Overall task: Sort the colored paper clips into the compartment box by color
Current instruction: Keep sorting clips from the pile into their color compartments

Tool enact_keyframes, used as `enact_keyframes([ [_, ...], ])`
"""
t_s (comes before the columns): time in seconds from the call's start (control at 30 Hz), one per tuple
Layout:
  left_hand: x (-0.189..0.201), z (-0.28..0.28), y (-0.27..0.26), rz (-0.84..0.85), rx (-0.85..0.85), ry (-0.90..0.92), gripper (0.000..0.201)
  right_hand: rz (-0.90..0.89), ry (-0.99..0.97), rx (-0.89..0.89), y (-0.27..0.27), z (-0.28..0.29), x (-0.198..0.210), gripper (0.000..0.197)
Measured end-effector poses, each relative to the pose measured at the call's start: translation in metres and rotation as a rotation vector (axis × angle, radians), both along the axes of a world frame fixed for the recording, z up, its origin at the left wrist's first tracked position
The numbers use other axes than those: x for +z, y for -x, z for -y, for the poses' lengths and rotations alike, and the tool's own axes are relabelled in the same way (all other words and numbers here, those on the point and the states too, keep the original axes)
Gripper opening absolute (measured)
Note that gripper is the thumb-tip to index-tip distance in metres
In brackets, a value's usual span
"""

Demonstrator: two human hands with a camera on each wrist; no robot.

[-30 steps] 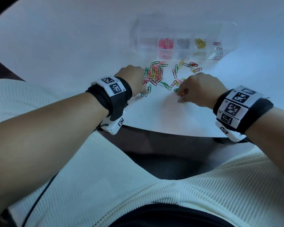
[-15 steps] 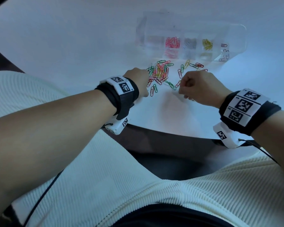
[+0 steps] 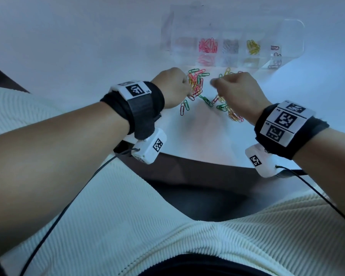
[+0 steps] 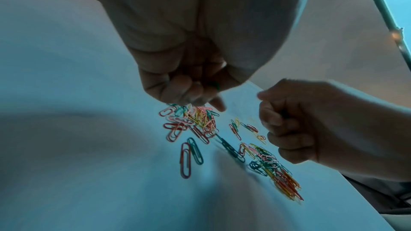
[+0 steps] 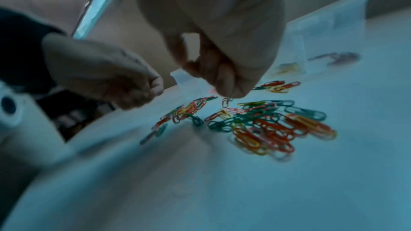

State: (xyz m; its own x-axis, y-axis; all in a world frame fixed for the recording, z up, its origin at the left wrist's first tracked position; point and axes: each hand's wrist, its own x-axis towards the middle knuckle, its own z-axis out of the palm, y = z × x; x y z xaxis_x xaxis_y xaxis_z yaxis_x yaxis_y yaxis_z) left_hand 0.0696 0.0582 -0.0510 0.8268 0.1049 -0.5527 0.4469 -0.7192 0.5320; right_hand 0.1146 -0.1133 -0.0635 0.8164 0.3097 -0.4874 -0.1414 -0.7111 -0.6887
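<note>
Head view: both hands over a scatter of paper clips (image 3: 196,86) on the white surface (image 3: 88,46).
Left hand (image 3: 172,87): curled at the left edge of the pile; a green clip (image 4: 215,85) shows between its fingers.
Right hand (image 3: 237,90): fingers curled, raised above the clips; a red clip (image 5: 225,102) hangs at its fingertips.
Compartment box (image 3: 291,36): clear, beyond the pile; pink, grey and yellow clips in separate compartments, a few more at the right end.
</note>
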Motion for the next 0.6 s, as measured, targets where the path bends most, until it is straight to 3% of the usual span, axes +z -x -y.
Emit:
enact_keyframes([
  [0.13,-0.001,-0.004,-0.002,0.035,0.015,-0.026,0.035,0.24,0.269,0.274,0.006,0.002,-0.012,0.037],
  [0.23,-0.001,-0.006,-0.002,0.076,0.027,-0.023,0.029,0.309,0.347,0.306,0.007,0.001,-0.019,0.043],
  [0.47,-0.003,-0.005,0.003,0.068,0.016,-0.021,0.036,0.418,0.42,0.404,0.006,-0.003,-0.022,0.021],
  [0.6,-0.004,0.0,0.007,0.069,-0.137,-0.114,0.025,0.358,0.412,0.381,0.008,-0.002,-0.022,0.017],
])
